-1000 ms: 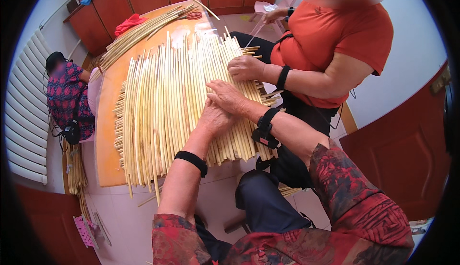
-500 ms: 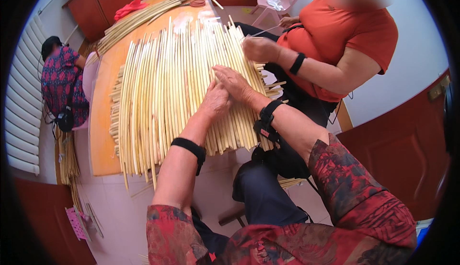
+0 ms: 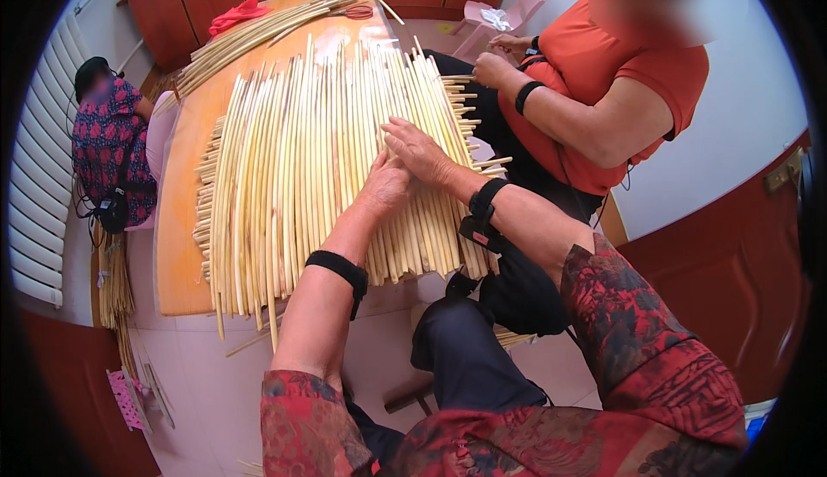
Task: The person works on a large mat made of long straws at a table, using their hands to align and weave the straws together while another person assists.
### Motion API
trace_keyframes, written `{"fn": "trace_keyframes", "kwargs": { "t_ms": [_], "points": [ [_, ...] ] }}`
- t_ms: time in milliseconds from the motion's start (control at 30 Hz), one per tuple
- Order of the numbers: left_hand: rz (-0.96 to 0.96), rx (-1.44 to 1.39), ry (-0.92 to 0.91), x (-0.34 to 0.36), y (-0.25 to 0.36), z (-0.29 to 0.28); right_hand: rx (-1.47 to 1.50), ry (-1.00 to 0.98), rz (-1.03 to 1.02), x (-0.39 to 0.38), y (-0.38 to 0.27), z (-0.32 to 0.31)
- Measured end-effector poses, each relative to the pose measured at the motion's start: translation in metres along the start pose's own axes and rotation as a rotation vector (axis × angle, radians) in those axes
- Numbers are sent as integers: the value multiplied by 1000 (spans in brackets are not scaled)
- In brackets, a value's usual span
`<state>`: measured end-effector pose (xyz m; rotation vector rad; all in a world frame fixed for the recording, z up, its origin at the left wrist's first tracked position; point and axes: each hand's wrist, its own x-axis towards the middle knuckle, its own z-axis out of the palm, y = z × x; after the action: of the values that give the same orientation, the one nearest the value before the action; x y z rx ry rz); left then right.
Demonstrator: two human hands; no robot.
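A wide layer of pale yellow plant stalks [image 3: 289, 175] lies side by side over the table, with more stalks set crosswise beneath. My right hand [image 3: 419, 151] rests flat on the layer, right of its middle, with fingers stretched out and pointing up-left. Close against it, my left hand [image 3: 388, 186] touches the same stalks. Its fingers are mostly hidden from view, partly beside the right hand, so their grip does not show. Ends of the crosswise stalks [image 3: 493, 164] stick out past the layer's right side.
The orange table [image 3: 183, 257] carries a loose stalk bundle [image 3: 250, 42], a red cloth [image 3: 239, 15] and red-handled scissors [image 3: 355, 12] at its far end. A person in orange [image 3: 594, 89] sits at right; another person [image 3: 112, 141] sits at left. Stalk bundles [image 3: 115, 283] stand on the floor.
The co-worker in orange has drawn the hands back from the stalks toward the body. My hands stay at nearly the same place on the layer.
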<state>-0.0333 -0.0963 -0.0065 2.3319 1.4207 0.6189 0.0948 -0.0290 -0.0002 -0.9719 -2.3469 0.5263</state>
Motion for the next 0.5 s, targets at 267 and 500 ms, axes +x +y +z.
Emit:
{"fn": "trace_keyframes", "kwargs": {
  "t_ms": [267, 500],
  "points": [
    [8, -35, 39, -4, 0, -1, -488, -15, -210, 21, 37, 7],
    [17, -50, 98, -4, 1, 3, -314, 127, -75, 22, 43, 13]
  ]
}}
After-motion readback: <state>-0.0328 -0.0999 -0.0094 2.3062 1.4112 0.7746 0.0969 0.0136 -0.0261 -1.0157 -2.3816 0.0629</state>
